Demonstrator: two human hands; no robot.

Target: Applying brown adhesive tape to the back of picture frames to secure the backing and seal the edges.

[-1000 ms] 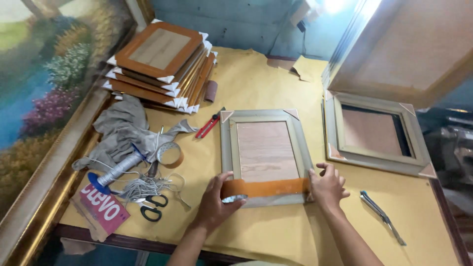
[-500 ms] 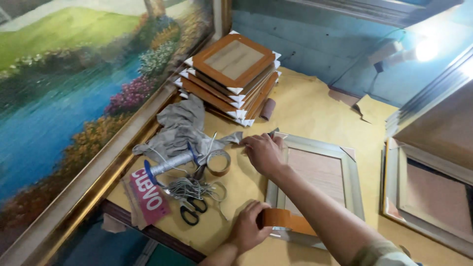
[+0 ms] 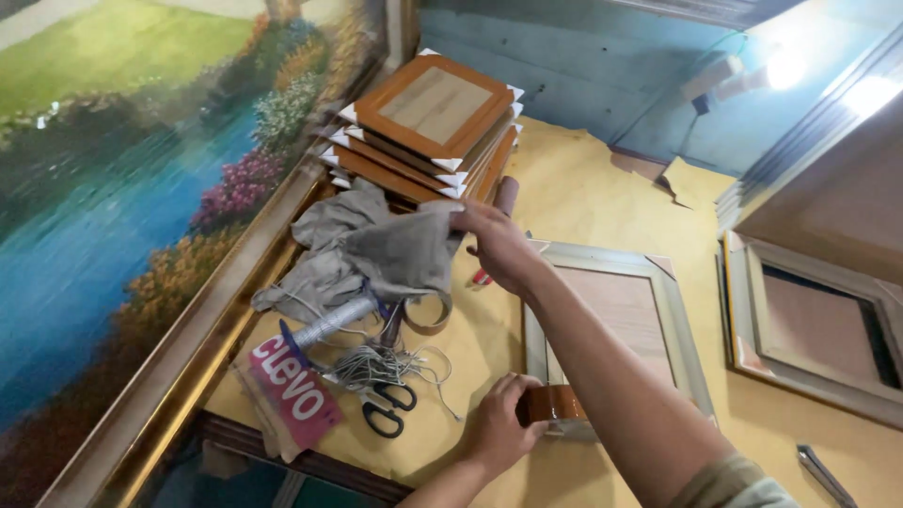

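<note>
A grey picture frame point(image 3: 682, 320) lies face down on the yellow paper-covered table point(image 3: 583, 188). My left hand point(image 3: 499, 435) grips a strip of brown tape point(image 3: 553, 404) at the frame's near left corner. My right arm crosses over the frame to the left. My right hand point(image 3: 499, 246) pinches the edge of a crumpled grey cloth point(image 3: 376, 249), which is lifted a little above the table. Beneath the cloth lie a ring of tape point(image 3: 431, 315), a tangle of wire point(image 3: 376, 365) and black-handled scissors point(image 3: 386, 411).
A stack of brown frames with white corner guards point(image 3: 433, 118) stands behind the cloth. A large landscape painting point(image 3: 141, 198) leans along the left. Another grey frame point(image 3: 809, 329) lies at the right, a metal tool point(image 3: 828, 475) near the front right, a red-labelled packet point(image 3: 287, 390) at the front left.
My right hand left the frame's right side, crossed to the left and took hold of the grey cloth, lifting it. My left hand stayed on the tape. The view swung left.
</note>
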